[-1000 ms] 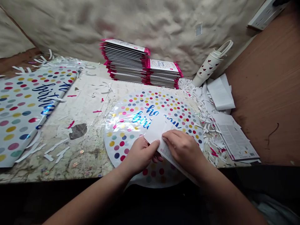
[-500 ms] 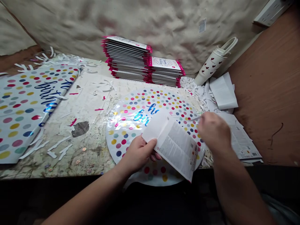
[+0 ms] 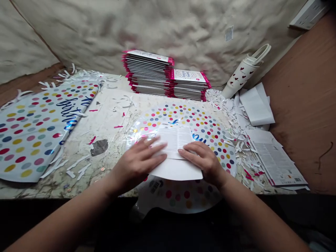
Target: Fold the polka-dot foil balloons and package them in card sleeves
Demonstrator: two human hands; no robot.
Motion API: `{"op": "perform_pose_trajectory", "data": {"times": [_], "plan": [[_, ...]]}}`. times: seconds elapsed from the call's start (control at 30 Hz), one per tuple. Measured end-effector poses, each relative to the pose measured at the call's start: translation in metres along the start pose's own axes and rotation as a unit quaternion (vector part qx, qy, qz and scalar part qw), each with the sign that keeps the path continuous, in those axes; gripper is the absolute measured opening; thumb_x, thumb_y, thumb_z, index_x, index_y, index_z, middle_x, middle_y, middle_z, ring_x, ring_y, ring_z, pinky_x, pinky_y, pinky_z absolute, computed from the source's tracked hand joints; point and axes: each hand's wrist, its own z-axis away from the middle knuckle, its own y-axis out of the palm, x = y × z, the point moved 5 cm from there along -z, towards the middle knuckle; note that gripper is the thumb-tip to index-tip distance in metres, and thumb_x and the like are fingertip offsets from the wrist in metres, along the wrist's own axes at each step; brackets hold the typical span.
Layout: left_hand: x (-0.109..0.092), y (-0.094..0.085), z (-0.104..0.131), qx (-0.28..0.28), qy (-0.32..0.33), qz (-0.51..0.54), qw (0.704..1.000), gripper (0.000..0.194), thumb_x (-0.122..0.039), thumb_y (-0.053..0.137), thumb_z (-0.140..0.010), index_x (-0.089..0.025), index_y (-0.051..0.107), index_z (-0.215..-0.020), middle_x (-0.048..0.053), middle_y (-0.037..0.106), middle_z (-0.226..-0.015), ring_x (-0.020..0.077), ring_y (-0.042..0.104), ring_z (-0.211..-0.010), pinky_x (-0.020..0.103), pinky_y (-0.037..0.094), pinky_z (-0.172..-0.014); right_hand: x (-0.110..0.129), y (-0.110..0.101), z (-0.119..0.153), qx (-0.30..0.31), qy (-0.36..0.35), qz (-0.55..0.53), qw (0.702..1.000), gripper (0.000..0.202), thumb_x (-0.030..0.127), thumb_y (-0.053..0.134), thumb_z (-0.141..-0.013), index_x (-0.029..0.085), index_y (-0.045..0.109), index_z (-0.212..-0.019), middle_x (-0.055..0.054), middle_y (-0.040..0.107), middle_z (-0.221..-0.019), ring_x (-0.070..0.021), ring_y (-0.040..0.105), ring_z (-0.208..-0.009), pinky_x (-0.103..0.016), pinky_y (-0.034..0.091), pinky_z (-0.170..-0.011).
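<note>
A flat foil balloon (image 3: 215, 126) with coloured dots and blue lettering lies in front of me, its lower part hanging past the table edge. On it rests a white packaging card (image 3: 170, 138), creased across, with small grey print on its upper part and a blank lower flap. My left hand (image 3: 141, 159) is open, fingers spread over the card's left side and slightly blurred. Around the card's right edge my right hand (image 3: 204, 161) is closed, fingertips on top near the crease and thumb hidden.
Pink-edged packets (image 3: 152, 77) stand in two stacks by the wall. More dotted foil balloons (image 3: 31, 140) lie left. A heart-patterned tumbler (image 3: 240, 78) leans at the back right. Paper scraps (image 3: 225, 108), white paper (image 3: 257, 108) and printed cards (image 3: 278, 161) lie right.
The card has turned and now lies flatter on the balloon, its blank flap towards me. My right hand came in from the right to the card; my left hand spread its fingers over it.
</note>
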Motion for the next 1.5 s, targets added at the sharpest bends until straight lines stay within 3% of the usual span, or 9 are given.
{"op": "perform_pose_trajectory", "data": {"times": [0.2,0.47,0.63,0.87,0.97,1.07,1.33,1.4,1.5], "plan": [[-0.010,0.053,0.037,0.205,-0.002,-0.041,0.978,0.041,-0.024,0.048,-0.082,-0.010,0.056,-0.119,0.019,0.054,-0.125,0.0332,0.047,-0.118,0.046,0.041,-0.096,0.034,0.023,0.034,0.094,-0.063,0.050,0.992,0.028,0.006,0.046,-0.084,0.007,0.061,-0.107,-0.016,0.066,-0.105,-0.0232,0.058,-0.104,-0.038,0.050,-0.085],[0.003,0.045,0.002,0.178,-0.185,-0.052,0.965,0.017,-0.032,0.051,-0.082,-0.017,0.058,-0.083,0.008,0.061,-0.087,0.0243,0.055,-0.085,0.036,0.045,-0.072,-0.010,0.028,0.013,0.220,0.268,-0.024,0.938,0.014,0.029,0.057,-0.082,0.017,0.063,-0.083,-0.005,0.063,-0.081,-0.0171,0.060,-0.077,-0.032,0.051,-0.068],[0.028,0.050,-0.008,0.230,-0.250,-0.003,0.941,0.008,-0.027,0.049,-0.079,-0.020,0.053,-0.079,0.003,0.057,-0.081,0.0192,0.054,-0.073,0.028,0.040,-0.061,0.012,0.041,-0.004,0.297,0.086,0.038,0.950,0.049,0.023,0.058,-0.079,0.028,0.047,-0.127,-0.011,0.046,-0.135,-0.0295,0.042,-0.123,-0.047,0.042,-0.093],[0.005,0.023,0.005,0.082,-0.247,0.106,0.960,0.015,-0.028,0.045,-0.082,-0.019,0.058,-0.081,0.004,0.058,-0.082,0.0174,0.054,-0.075,0.028,0.044,-0.068,0.025,0.055,-0.015,0.296,0.010,0.206,0.933,0.041,0.012,0.043,-0.087,0.016,0.048,-0.127,-0.024,0.053,-0.124,-0.0289,0.064,-0.088,-0.037,0.053,-0.056],[-0.008,0.038,0.025,0.160,-0.399,0.390,0.814,0.030,-0.045,0.051,-0.081,-0.018,0.058,-0.071,0.003,0.061,-0.066,0.0120,0.052,-0.052,0.021,0.041,-0.047,0.031,0.036,-0.023,0.179,-0.032,0.231,0.956,0.036,0.006,0.038,-0.086,0.006,0.056,-0.117,-0.023,0.061,-0.114,-0.0253,0.065,-0.084,-0.036,0.054,-0.061],[-0.006,0.050,0.030,0.063,-0.510,0.587,0.626,0.033,-0.046,0.054,-0.081,-0.014,0.060,-0.078,0.007,0.066,-0.073,0.0121,0.059,-0.056,0.019,0.045,-0.048,0.044,0.018,-0.025,0.059,-0.063,0.219,0.972,0.029,0.005,0.044,-0.085,0.002,0.063,-0.106,-0.019,0.067,-0.103,-0.0263,0.065,-0.089,-0.036,0.054,-0.067],[-0.004,0.070,0.022,-0.135,-0.587,0.696,0.392,0.014,-0.019,0.059,-0.083,-0.013,0.058,-0.071,-0.002,0.058,-0.055,0.0067,0.054,-0.047,0.019,0.049,-0.051,0.063,0.014,-0.022,0.030,-0.046,0.250,0.967,0.022,0.005,0.048,-0.083,0.006,0.067,-0.094,-0.016,0.071,-0.089,-0.0235,0.068,-0.079,-0.032,0.054,-0.062],[-0.008,0.071,0.020,-0.159,-0.573,0.716,0.364,0.012,-0.020,0.057,-0.084,-0.014,0.058,-0.073,-0.001,0.061,-0.061,0.0084,0.058,-0.053,0.023,0.052,-0.058,0.063,0.012,-0.022,0.038,-0.039,0.247,0.967,0.021,0.005,0.049,-0.083,0.005,0.066,-0.095,-0.018,0.071,-0.088,-0.0240,0.068,-0.077,-0.033,0.054,-0.060],[-0.004,0.063,0.016,-0.146,-0.527,0.697,0.463,0.014,-0.026,0.059,-0.082,-0.014,0.060,-0.076,0.002,0.066,-0.070,0.0122,0.061,-0.062,0.025,0.052,-0.061,0.051,0.007,-0.024,0.074,0.015,0.149,0.986,0.021,0.018,0.052,-0.085,0.008,0.064,-0.099,-0.015,0.071,-0.086,-0.0220,0.067,-0.073,-0.032,0.053,-0.061]]}}
